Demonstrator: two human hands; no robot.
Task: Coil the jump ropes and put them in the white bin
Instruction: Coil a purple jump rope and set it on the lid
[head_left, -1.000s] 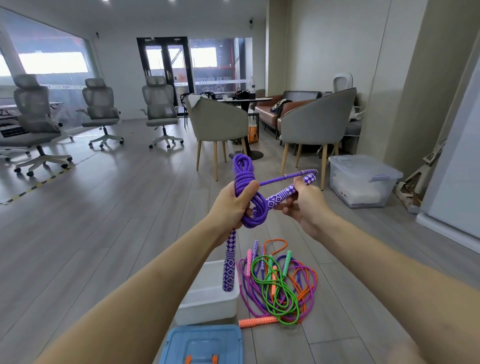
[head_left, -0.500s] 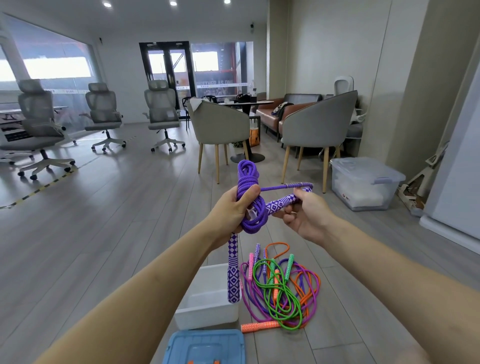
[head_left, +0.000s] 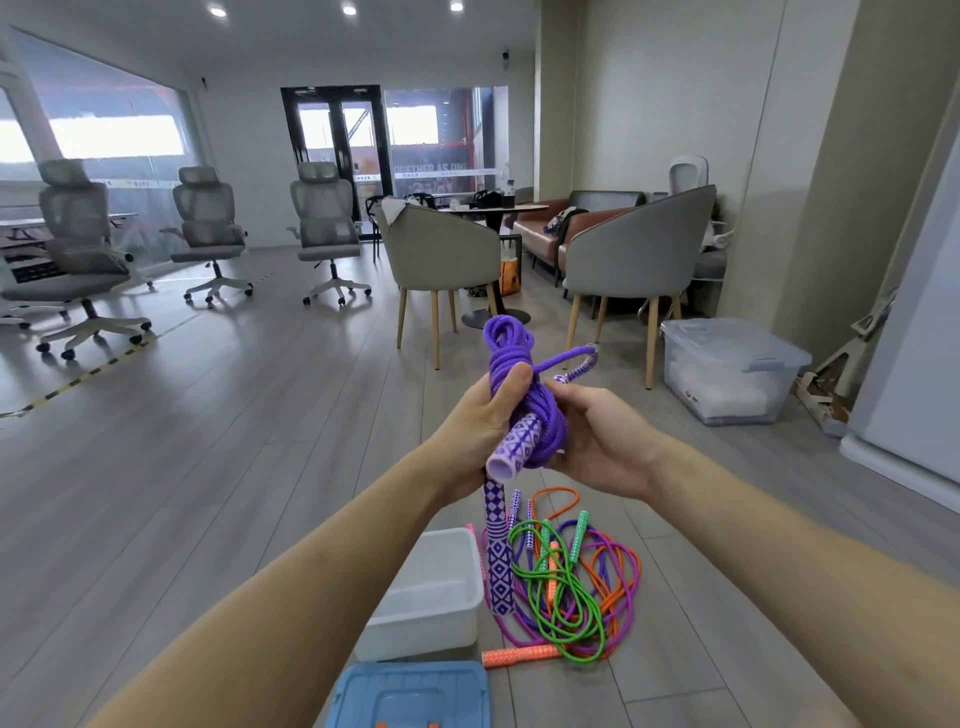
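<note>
Office chairs (head_left: 208, 228): three grey mesh chairs on castors stand on the wooden floor (head_left: 218, 441) at the far left, in front of a glass wall.
Blue lid (head_left: 410, 693): lies flat on the floor at the bottom edge, just in front of the white bin.
White bin (head_left: 423, 618): open, on the floor below the hands, just left of the loose ropes; its inside shows only white.
Left hand (head_left: 480, 423): fingers curled round the purple jump rope, thumb pressed over the upper part of the bundle.
Purple jump rope (head_left: 511, 358): held up in the air between both hands, its cord wound into a tight upright bundle; one patterned handle (head_left: 497, 551) hangs straight down from the left hand over the gap between bin and rope pile, and the other patterned handle (head_left: 514, 444) pokes out of the bundle toward the camera. A short loop of cord sticks out to the right at the top.
Right hand (head_left: 597, 434): fingers curled against the right side of the bundle, gripping the purple cord.
Loose ropes (head_left: 576, 592): green, orange and magenta cords tangled in a pile on the floor, touching one another; an orange handle (head_left: 522, 654) lies at the pile's near edge.
Armchairs (head_left: 631, 260): two grey ones stand behind, either side of a round table.
Clear storage box (head_left: 727, 369): lidded, on the floor at the right by the wall.
</note>
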